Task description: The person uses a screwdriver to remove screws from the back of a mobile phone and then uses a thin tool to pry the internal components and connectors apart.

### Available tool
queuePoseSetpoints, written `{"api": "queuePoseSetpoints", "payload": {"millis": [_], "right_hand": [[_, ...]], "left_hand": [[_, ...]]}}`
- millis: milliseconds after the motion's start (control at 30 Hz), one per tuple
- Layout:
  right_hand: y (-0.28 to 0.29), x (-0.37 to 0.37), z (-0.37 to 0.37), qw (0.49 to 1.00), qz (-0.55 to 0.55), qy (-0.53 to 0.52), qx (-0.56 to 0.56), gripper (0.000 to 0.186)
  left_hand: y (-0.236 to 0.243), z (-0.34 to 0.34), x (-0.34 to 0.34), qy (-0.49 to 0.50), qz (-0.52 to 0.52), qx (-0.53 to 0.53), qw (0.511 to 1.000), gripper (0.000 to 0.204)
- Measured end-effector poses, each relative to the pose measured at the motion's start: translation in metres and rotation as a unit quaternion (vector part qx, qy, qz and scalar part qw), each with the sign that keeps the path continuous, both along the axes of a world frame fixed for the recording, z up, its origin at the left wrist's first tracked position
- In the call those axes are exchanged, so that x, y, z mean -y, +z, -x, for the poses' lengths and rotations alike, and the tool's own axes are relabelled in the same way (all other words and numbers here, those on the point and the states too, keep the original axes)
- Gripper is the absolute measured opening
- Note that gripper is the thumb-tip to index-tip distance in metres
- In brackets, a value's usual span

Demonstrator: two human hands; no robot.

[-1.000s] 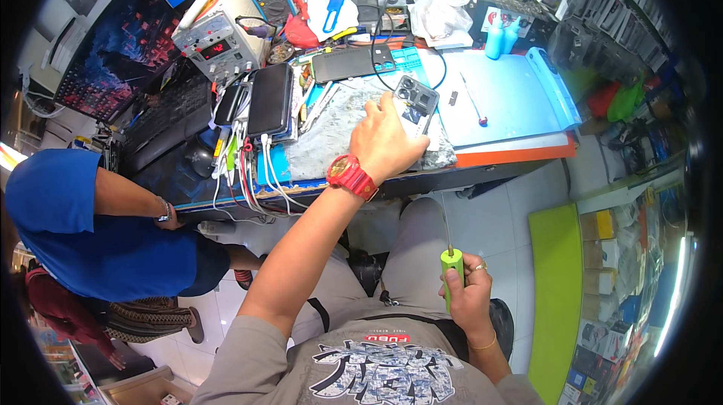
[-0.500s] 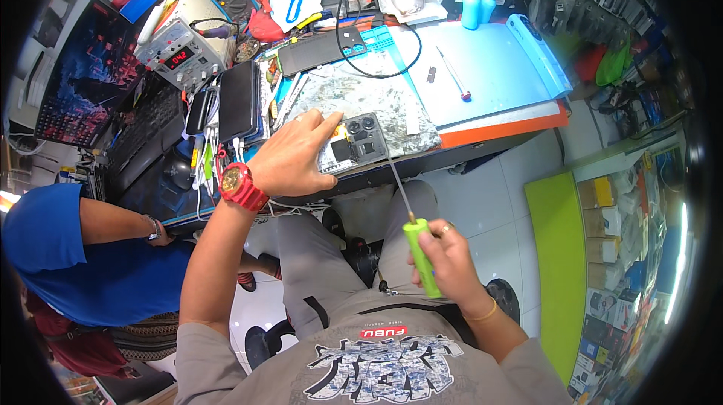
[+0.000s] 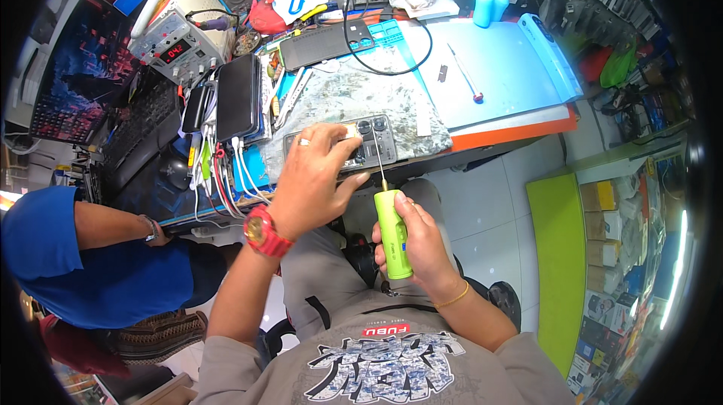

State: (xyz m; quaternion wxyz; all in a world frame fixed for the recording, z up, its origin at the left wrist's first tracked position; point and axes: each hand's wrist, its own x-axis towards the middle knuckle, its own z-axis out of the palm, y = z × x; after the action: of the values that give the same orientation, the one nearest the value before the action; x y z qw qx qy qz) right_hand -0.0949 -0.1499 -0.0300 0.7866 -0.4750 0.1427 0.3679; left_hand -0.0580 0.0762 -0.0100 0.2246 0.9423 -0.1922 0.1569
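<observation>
On the stone-patterned work slab (image 3: 331, 96) near the table's front edge lies a phone (image 3: 385, 150) with its back cover off, its camera module showing at the right end. My left hand (image 3: 320, 175), a red watch at its wrist, is over the phone, with fingers on its inner parts and the thumb by its near edge. They hide much of its middle. In my right hand (image 3: 422, 243) is a green electric screwdriver (image 3: 392, 235), gripped round its handle. Its long thin shaft points away from me, over the phone beside the camera lenses; the exact tip contact is too small to tell.
A dark phone (image 3: 238, 96) and charging cables lie left of the slab. Behind it is a detached phone back (image 3: 324, 46) with a black cable looping near. A blue mat (image 3: 497, 66) holds a thin screwdriver (image 3: 465, 74). Someone in a blue shirt (image 3: 128, 254) sits at left.
My left hand has shifted right, its fingers coming down onto the phone. The green screwdriver has moved up and left, its shaft now reaching over the camera end instead of the near right corner.
</observation>
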Motion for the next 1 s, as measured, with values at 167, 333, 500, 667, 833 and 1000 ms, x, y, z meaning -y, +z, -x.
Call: {"api": "queuePoseSetpoints", "payload": {"millis": [167, 333, 500, 667, 833, 1000], "right_hand": [[0.007, -0.007, 0.005, 0.999, -0.029, -0.014, -0.038, 0.044], [0.005, -0.005, 0.003, 0.998, -0.029, -0.028, -0.056, 0.047], [0.004, -0.004, 0.004, 0.997, -0.035, -0.032, -0.058, 0.048], [0.003, -0.003, 0.004, 0.997, -0.034, -0.038, -0.054, 0.048], [0.001, 0.000, 0.002, 0.999, -0.021, -0.022, -0.026, 0.045], [0.001, 0.001, 0.003, 0.999, -0.017, -0.022, -0.020, 0.043]], "left_hand": [[-0.016, -0.003, 0.030, 0.080, 0.061, 0.076, 0.992, 0.012], [-0.007, -0.004, 0.040, 0.126, 0.061, 0.055, 0.989, 0.007], [-0.005, -0.005, 0.039, 0.136, 0.053, 0.046, 0.988, 0.009], [-0.006, -0.006, 0.041, 0.140, 0.049, 0.035, 0.988, 0.011], [-0.004, -0.006, 0.039, 0.140, 0.047, 0.029, 0.989, 0.011], [-0.002, -0.007, 0.040, 0.146, 0.050, 0.025, 0.988, 0.012]]}}
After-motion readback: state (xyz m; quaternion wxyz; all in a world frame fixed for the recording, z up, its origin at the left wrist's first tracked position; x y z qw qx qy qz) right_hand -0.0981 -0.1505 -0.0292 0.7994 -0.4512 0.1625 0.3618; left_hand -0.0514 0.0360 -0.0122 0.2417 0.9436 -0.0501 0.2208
